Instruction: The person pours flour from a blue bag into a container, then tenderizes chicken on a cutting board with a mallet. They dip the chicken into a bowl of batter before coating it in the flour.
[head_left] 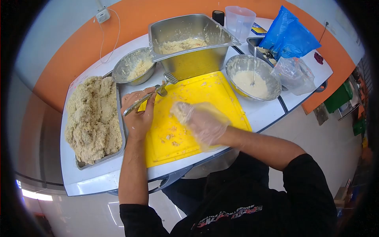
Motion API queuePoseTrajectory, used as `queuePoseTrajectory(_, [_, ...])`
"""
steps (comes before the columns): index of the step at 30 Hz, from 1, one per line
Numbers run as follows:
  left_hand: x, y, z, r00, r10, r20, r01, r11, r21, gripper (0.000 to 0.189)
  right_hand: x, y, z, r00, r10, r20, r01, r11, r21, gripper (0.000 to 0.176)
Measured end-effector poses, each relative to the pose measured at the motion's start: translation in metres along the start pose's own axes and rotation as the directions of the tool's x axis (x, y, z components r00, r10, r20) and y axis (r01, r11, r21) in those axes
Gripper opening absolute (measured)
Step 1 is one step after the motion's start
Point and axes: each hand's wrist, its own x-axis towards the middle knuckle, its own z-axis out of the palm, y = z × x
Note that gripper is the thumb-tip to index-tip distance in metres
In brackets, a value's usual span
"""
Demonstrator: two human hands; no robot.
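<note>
My left hand (138, 110) is closed around the handle of a metal hand tool (161, 90) with a ridged end, which points up and right over the yellow cutting board (221, 93). In a clear plastic glove, my right hand (203, 120) is closed on a lump of pale crumbly mixture (181, 112), somewhat blurred, above the middle of the board. Bits of mixture are scattered across the board. Left of my left hand, a metal tray (119, 130) carries a large heap of the same-looking mixture (94, 118).
Behind the board stand a deep steel pan (193, 63) and a steel bowl (146, 77), both with mixture inside. To the right, another bowl (272, 93) holds pale batter and an upright utensil. Farther right are a blue bag (290, 35), a clear bag (294, 75) and a plastic jug (240, 21).
</note>
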Motion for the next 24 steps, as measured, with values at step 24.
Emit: queuePoseTrajectory(24, [-0.004, -0.022, 0.007, 0.966, -0.117, -0.231, 0.082, 0.985, -0.154, 0.018, 0.051, -0.011, 0.0, 0.971, 0.063, 0.228, 0.015, 0.945, -0.327, 0.062])
